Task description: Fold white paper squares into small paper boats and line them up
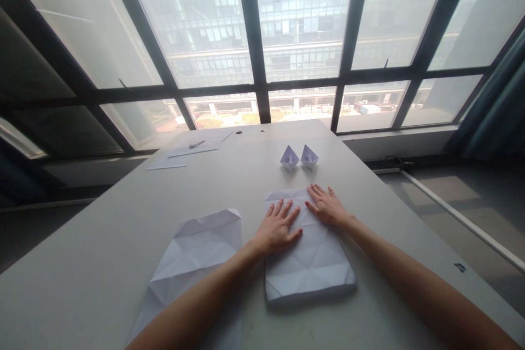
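A creased white sheet of paper (311, 260) lies in front of me on the table, its near edge lifted a little. My left hand (279, 227) rests on the upper left of this sheet with the fingers spread. On its upper right edge lies my right hand (326, 205), fingers also stretched out. Beyond the hands stand two small folded paper boats (289, 158), (309, 157) side by side. To the left is another creased paper sheet (197, 251), partly hidden under my left forearm.
At the table's far left are flat white sheets (176, 159) with a small pale object (197, 144) on top. The white table (102, 246) reaches to the windows (303, 16). A small dark mark (460, 267) is near its right edge. A curtain (488, 104) hangs at right.
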A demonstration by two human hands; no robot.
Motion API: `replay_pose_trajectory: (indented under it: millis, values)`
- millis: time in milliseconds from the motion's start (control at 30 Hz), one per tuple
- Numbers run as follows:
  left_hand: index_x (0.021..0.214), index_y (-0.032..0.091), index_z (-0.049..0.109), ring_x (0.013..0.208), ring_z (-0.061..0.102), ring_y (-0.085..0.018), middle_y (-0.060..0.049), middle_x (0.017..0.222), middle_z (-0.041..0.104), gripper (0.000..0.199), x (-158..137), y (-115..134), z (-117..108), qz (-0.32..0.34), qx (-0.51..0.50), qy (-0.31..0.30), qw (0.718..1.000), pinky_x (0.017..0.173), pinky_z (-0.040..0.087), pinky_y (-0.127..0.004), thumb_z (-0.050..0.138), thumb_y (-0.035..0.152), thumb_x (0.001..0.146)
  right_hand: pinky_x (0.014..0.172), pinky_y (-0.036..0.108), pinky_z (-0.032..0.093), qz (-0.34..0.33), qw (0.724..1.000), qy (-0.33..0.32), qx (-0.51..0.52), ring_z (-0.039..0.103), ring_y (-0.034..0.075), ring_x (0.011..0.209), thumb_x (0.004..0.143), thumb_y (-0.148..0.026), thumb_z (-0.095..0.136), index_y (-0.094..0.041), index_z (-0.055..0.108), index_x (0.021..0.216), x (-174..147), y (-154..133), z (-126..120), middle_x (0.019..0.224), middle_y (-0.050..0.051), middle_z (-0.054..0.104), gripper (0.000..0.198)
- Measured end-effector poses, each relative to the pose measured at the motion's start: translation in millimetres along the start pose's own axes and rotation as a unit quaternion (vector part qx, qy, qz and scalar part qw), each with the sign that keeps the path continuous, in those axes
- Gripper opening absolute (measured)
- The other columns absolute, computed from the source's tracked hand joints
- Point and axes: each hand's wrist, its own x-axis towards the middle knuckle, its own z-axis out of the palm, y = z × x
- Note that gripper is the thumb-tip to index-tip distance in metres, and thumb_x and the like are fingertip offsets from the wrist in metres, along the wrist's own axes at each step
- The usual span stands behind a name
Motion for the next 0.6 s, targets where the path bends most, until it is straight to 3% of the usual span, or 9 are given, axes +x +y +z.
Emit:
replay_pose_trajectory:
  millis: [200, 367, 500, 600]
  values:
    - [0.155, 0.031, 0.027, 0.150, 0.013, -0.034, -0.006, 0.163, 0.019, 0.069, 1.0, -2.2, -3.6, 0.005, -0.004, -0.012, 1.000, 0.119, 0.013, -0.053, 0.037, 0.064, 0.095, 0.120, 0.052, 0.008, 0.012, 1.000, 0.026, 0.006, 0.017, 0.025, 0.149, 0.100, -0.055, 0.027, -0.013, 0.027, 0.154, -2.6, 3.2, 0.4, 0.161, 0.013, 0.023, 0.069]
    - [0.157, 0.022, 0.022, 0.150, 0.011, -0.033, -0.008, 0.163, 0.019, 0.078, 3.2, -4.0, -0.6, -0.002, -0.010, -0.001, 1.000, 0.120, 0.012, -0.051, 0.037, 0.066, 0.094, 0.121, 0.049, 0.005, -0.023, 0.991, 0.130, -0.003, 0.011, 0.024, 0.150, 0.100, -0.035, 0.030, -0.010, 0.028, 0.154, -14.5, -20.7, -5.7, 0.161, 0.013, 0.020, 0.059]
    - [0.157, 0.019, 0.020, 0.150, 0.013, -0.030, -0.008, 0.162, 0.020, 0.070, 5.4, -6.3, 5.9, -0.001, -0.007, 0.010, 1.000, 0.121, 0.012, -0.048, 0.036, 0.053, 0.098, 0.120, 0.044, 0.015, -0.100, 0.993, 0.062, 0.031, 0.018, 0.022, 0.149, 0.099, -0.031, 0.030, -0.011, 0.028, 0.154, -21.4, -44.3, 3.3, 0.160, 0.011, 0.026, 0.059]
    - [0.157, 0.021, 0.018, 0.150, 0.014, -0.028, -0.007, 0.162, 0.020, 0.064, 6.8, -8.2, 9.0, -0.005, -0.003, 0.012, 1.000, 0.121, 0.012, -0.048, 0.036, 0.040, 0.099, 0.120, 0.045, 0.016, -0.101, 0.994, 0.016, 0.040, 0.023, 0.023, 0.148, 0.099, -0.033, 0.030, -0.011, 0.031, 0.153, -21.3, -49.8, 9.2, 0.159, 0.012, 0.027, 0.058]
